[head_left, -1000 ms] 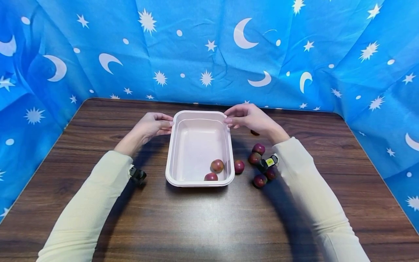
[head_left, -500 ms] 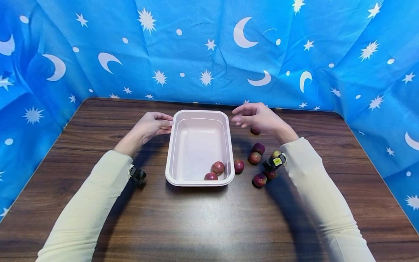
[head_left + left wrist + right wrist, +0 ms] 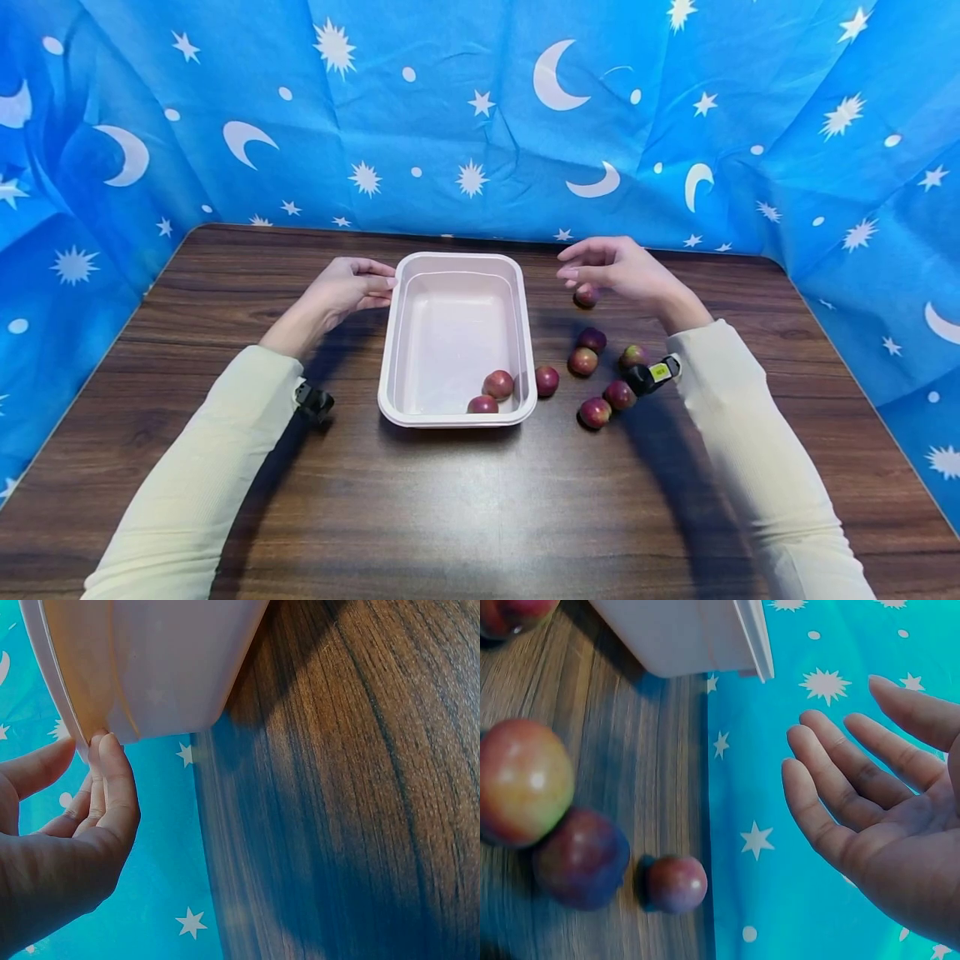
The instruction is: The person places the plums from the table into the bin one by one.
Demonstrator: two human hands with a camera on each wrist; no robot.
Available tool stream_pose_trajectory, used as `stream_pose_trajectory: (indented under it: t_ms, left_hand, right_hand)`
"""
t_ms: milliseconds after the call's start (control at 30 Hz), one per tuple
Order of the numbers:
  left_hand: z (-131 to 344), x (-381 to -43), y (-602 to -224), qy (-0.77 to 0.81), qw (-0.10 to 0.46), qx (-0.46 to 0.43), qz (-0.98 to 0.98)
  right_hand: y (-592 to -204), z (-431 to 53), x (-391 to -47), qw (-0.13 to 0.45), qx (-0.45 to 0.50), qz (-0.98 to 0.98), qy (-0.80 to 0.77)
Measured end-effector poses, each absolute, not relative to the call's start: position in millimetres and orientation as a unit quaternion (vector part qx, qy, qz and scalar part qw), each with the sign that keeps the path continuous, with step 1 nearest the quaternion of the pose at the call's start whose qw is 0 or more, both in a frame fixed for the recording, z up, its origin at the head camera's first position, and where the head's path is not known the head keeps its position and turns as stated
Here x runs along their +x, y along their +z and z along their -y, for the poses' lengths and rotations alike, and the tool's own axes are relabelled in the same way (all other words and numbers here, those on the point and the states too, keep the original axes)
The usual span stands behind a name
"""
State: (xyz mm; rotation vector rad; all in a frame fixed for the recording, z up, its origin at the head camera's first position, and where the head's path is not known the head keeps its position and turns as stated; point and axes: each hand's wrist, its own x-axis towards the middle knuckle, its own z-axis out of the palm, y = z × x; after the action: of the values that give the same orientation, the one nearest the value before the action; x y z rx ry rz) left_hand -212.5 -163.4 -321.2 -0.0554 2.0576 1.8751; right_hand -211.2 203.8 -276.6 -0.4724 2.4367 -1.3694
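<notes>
A pale rectangular plastic tub (image 3: 457, 321) stands in the middle of the table, with two plums (image 3: 498, 384) in its near right corner. My left hand (image 3: 339, 292) pinches the tub's left rim near the far end; in the left wrist view, thumb and fingers (image 3: 118, 780) meet at that rim. To the right of the tub, my right hand (image 3: 618, 268) hovers with nothing in it, its fingers (image 3: 817, 799) loosely spread in the right wrist view. Just below that hand lies a single plum (image 3: 586, 296), partly covered by the fingers in the head view.
Several more plums (image 3: 582, 362) lie loose on the table right of the tub, one plum (image 3: 547, 381) close by its wall. The dark wood table (image 3: 450, 517) ends at the back against a blue cloth (image 3: 450, 108) printed with moons and stars.
My right hand has let go of the tub's right rim and moved right, uncovering the far plum and others by the wrist. The left hand and the tub have stayed put.
</notes>
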Motion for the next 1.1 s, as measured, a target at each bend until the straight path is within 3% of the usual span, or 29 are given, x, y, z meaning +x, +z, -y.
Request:
stream_pose_trajectory:
  t_ms: [1100]
  left_hand:
    - [163.4, -212.0, -319.7, 0.65, 0.182, -0.02, -0.738]
  right_hand:
    - [-300.8, -269.3, -193.2, 0.169, -0.126, -0.846, -0.49]
